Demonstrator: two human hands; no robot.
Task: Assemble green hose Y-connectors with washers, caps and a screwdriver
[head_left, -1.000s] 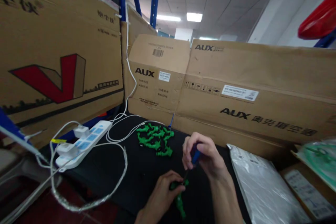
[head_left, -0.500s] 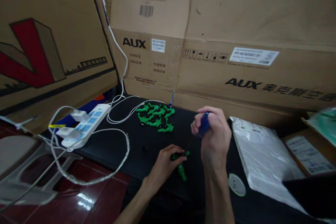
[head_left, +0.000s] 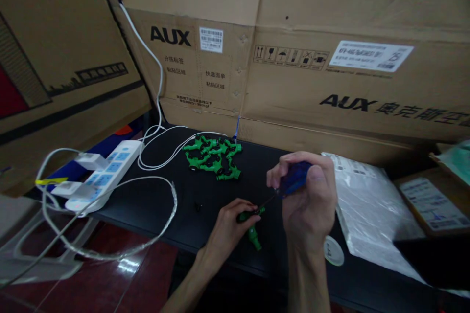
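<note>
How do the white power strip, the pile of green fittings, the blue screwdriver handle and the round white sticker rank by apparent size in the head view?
1. white power strip
2. pile of green fittings
3. blue screwdriver handle, partly hidden by the right hand, and round white sticker: too alike to rank

left hand (head_left: pixel 228 227): fingers curled, grip closed | right hand (head_left: pixel 308 200): fisted grip, raised

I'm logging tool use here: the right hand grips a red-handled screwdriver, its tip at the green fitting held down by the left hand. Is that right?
Not quite. In the head view the screwdriver in the right hand has a blue handle, not a red one. The rest holds: its tip meets the green fitting, which the left hand holds on the black table.
</note>
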